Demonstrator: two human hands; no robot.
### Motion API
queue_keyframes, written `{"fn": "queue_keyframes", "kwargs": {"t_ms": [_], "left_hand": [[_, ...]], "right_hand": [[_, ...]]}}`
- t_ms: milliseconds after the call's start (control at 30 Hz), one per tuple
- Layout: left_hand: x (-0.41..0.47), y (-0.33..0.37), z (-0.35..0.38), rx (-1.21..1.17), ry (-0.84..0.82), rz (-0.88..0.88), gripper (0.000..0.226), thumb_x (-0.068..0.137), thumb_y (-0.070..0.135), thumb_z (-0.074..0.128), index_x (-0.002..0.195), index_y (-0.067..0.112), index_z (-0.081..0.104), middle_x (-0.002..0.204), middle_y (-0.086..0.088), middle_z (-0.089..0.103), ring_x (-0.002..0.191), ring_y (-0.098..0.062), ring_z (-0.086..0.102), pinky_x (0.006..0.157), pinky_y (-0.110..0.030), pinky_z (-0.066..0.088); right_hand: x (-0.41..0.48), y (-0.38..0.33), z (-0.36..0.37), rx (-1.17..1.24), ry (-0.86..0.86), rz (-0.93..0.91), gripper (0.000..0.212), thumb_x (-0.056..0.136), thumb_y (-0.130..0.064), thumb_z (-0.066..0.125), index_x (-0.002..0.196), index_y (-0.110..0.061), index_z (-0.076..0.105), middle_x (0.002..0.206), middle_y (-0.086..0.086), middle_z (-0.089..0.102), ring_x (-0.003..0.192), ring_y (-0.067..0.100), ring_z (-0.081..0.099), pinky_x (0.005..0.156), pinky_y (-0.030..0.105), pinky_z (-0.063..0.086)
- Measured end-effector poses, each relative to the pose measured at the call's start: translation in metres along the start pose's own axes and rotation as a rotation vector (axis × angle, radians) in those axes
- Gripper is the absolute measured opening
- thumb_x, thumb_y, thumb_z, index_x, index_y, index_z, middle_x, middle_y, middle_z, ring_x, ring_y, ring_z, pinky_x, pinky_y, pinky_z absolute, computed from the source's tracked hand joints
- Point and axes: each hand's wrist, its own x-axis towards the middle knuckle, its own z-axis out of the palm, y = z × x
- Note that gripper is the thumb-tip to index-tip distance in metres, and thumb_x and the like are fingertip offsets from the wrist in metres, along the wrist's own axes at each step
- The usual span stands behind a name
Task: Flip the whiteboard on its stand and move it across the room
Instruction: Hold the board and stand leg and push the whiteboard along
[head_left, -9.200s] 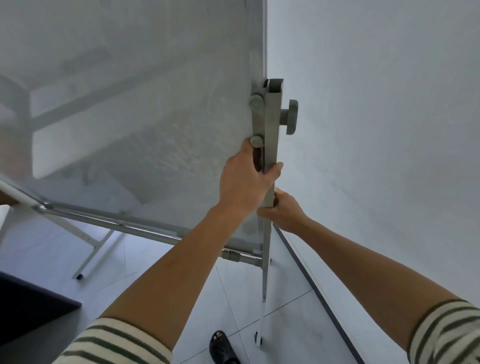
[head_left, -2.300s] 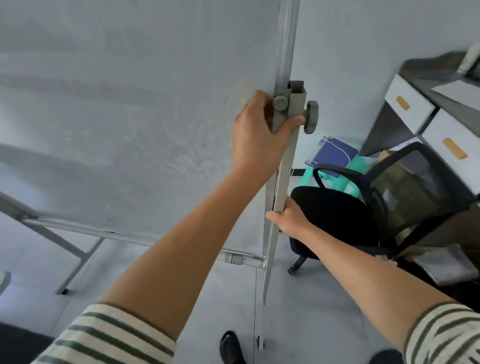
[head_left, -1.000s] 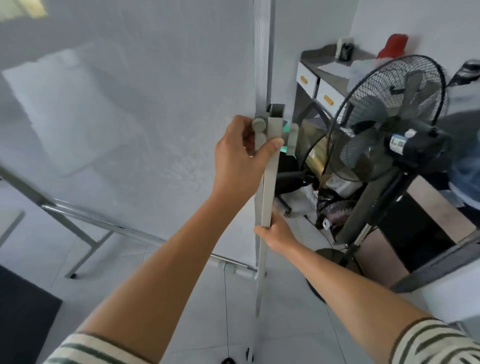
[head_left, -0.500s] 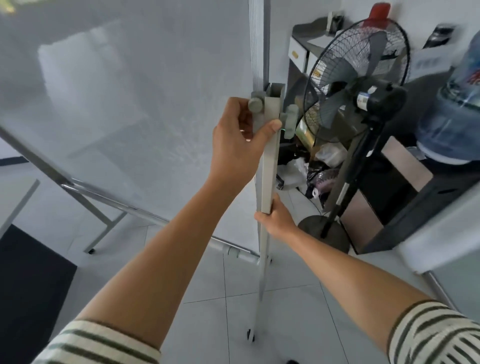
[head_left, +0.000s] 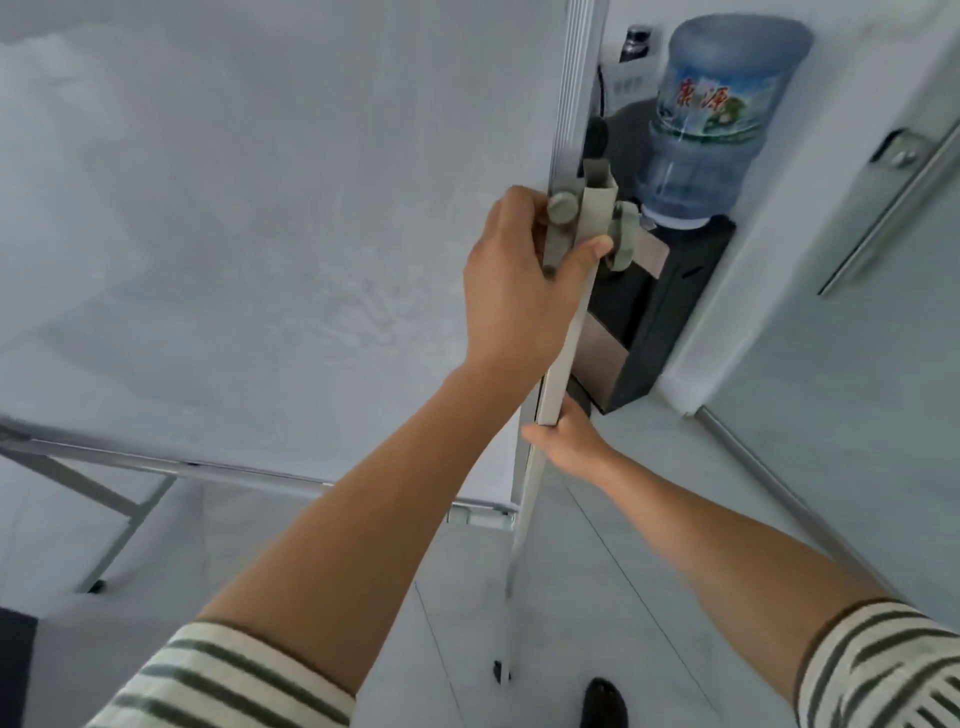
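A large whiteboard (head_left: 260, 218) fills the left and centre of the view, its surface blank and upright. The grey metal upright of its stand (head_left: 569, 332) runs down its right edge, with a pivot knob (head_left: 562, 208) near the top. My left hand (head_left: 519, 291) is wrapped around the upright just below the knob. Lower down, my right hand (head_left: 563, 434) grips the same upright from the right side. A castor (head_left: 500, 673) at the foot of the stand rests on the tiled floor.
A black water dispenser (head_left: 654, 322) with a blue bottle (head_left: 722, 109) stands just behind the stand's upright. A frosted glass door (head_left: 857, 312) with a metal handle is on the right. The stand's left leg (head_left: 124, 525) and a dark mat (head_left: 15, 670) are at the left.
The board and I have rolled further along: the standing fan has left the view and the water dispenser and glass door are now right behind the upright. Both hands keep their grip.
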Motion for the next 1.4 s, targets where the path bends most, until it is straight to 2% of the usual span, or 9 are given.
{"fn": "queue_keyframes", "kwargs": {"t_ms": [100, 167, 300, 400, 667, 800, 967, 1267, 1400], "left_hand": [[-0.029, 0.022, 0.012, -0.003, -0.024, 0.027, 0.034, 0.079, 0.032, 0.072, 0.095, 0.009, 0.053, 0.088, -0.006, 0.064, 0.071, -0.016, 0.054, 0.066, -0.031, 0.05], [-0.046, 0.038, 0.021, -0.002, -0.042, 0.033, 0.033, 0.079, 0.032, 0.072, 0.094, 0.009, 0.053, 0.088, -0.005, 0.063, 0.07, -0.015, 0.053, 0.064, -0.025, 0.045], [-0.081, 0.071, 0.04, 0.001, -0.077, 0.055, 0.033, 0.08, 0.031, 0.071, 0.095, 0.009, 0.052, 0.09, -0.005, 0.061, 0.072, -0.015, 0.052, 0.06, -0.018, 0.039], [-0.111, 0.097, 0.057, -0.007, -0.092, 0.089, 0.033, 0.08, 0.029, 0.071, 0.095, 0.007, 0.053, 0.089, -0.002, 0.058, 0.073, -0.015, 0.051, 0.059, -0.016, 0.036], [-0.205, 0.181, 0.106, -0.094, -0.158, 0.098, 0.03, 0.08, 0.022, 0.07, 0.097, 0.006, 0.053, 0.095, -0.008, 0.063, 0.08, -0.024, 0.058, 0.067, -0.027, 0.042], [-0.25, 0.222, 0.128, -0.128, -0.204, 0.098, 0.028, 0.079, 0.018, 0.069, 0.1, 0.006, 0.054, 0.097, -0.009, 0.064, 0.081, -0.024, 0.058, 0.068, -0.029, 0.043], [-0.314, 0.279, 0.148, -0.199, -0.279, 0.113, 0.022, 0.083, 0.016, 0.065, 0.099, 0.004, 0.055, 0.095, -0.009, 0.064, 0.078, -0.019, 0.057, 0.068, -0.025, 0.044], [-0.404, 0.352, 0.172, -0.338, -0.552, 0.183, 0.027, 0.084, 0.009, 0.059, 0.11, 0.003, 0.054, 0.105, -0.013, 0.061, 0.089, -0.023, 0.06, 0.081, -0.042, 0.055], [-0.43, 0.372, 0.168, -0.375, -0.704, 0.163, 0.039, 0.082, 0.005, 0.06, 0.12, 0.005, 0.052, 0.116, -0.013, 0.06, 0.098, -0.023, 0.061, 0.088, -0.041, 0.054]], "right_hand": [[-0.04, 0.012, -0.014, 0.028, 0.049, 0.002, 0.026, 0.08, -0.009, 0.062, 0.1, -0.025, 0.058, 0.091, 0.0, 0.063, 0.082, 0.014, 0.06, 0.071, 0.027, 0.047], [-0.062, 0.02, -0.024, 0.03, 0.075, 0.001, 0.03, 0.081, -0.005, 0.061, 0.082, -0.034, 0.052, 0.076, -0.01, 0.054, 0.07, 0.005, 0.052, 0.063, 0.022, 0.04], [-0.106, 0.044, -0.045, 0.027, 0.121, 0.014, 0.031, 0.078, -0.014, 0.062, 0.108, -0.02, 0.06, 0.091, -0.004, 0.064, 0.087, 0.015, 0.061, 0.078, 0.033, 0.049], [-0.145, 0.06, -0.064, 0.043, 0.171, 0.028, 0.026, 0.081, -0.004, 0.061, 0.079, -0.029, 0.053, 0.072, -0.008, 0.053, 0.069, 0.009, 0.052, 0.068, 0.027, 0.042], [-0.257, 0.119, -0.117, 0.069, 0.324, 0.062, 0.039, 0.081, -0.004, 0.059, 0.069, -0.038, 0.044, 0.064, -0.011, 0.049, 0.058, 0.007, 0.046, 0.059, 0.023, 0.036], [-0.312, 0.149, -0.142, 0.073, 0.386, 0.079, 0.03, 0.08, -0.002, 0.059, 0.068, -0.027, 0.047, 0.06, -0.01, 0.048, 0.053, 0.005, 0.044, 0.053, 0.021, 0.033], [-0.39, 0.183, -0.173, 0.089, 0.47, 0.147, 0.039, 0.079, 0.002, 0.057, 0.058, -0.023, 0.036, 0.055, -0.006, 0.037, 0.049, 0.01, 0.035, 0.05, 0.023, 0.028], [-0.507, 0.236, -0.209, 0.089, 0.68, 0.219, 0.016, 0.076, -0.01, 0.059, 0.07, -0.012, 0.044, 0.057, 0.003, 0.033, 0.045, 0.008, 0.028, 0.051, 0.027, 0.023], [-0.543, 0.251, -0.218, 0.084, 0.753, 0.313, 0.034, 0.084, -0.008, 0.06, 0.058, -0.013, 0.038, 0.042, -0.01, 0.036, 0.041, 0.005, 0.031, 0.044, 0.022, 0.025]]}}
